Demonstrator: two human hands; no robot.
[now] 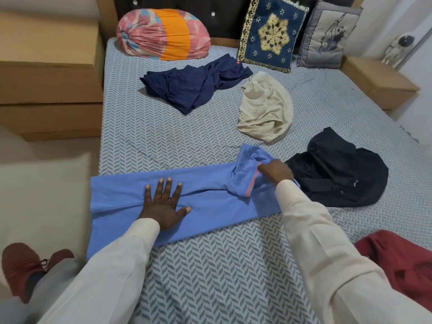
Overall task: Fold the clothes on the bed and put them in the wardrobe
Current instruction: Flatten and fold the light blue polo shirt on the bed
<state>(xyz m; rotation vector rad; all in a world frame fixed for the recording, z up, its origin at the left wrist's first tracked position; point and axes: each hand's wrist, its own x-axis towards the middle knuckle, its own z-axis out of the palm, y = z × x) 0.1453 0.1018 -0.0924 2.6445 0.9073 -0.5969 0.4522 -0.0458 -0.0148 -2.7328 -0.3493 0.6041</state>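
**Blue shirt pinned flat, sleeve in the grip**

Far left, a reddish shoe (21, 265) on the floor and cardboard boxes (46, 66) stacked against the bed (210, 277). On the patterned sheet near the front edge, the blue shirt (112, 206), stretched out long, left end draped just over the side of the mattress. Left hand (163, 206) spread flat on the middle of it, fingers straight, pressing down, gripping nothing. Up at the headboard, a pink-and-orange bundle (163, 36); in front of that, a crumpled navy garment (194, 87). Further right, a cream garment (266, 106) in a heap, a blue embroidered cushion (271, 33) behind. Right hand (277, 170) at the shirt's right end, fingers curled onto the orange-striped sleeve (243, 181), the sleeve lying over the body. Just beside that hand, a black garment (336, 176). Grey cushion (327, 36) at the back, maroon garment (397, 260) at the near right corner.
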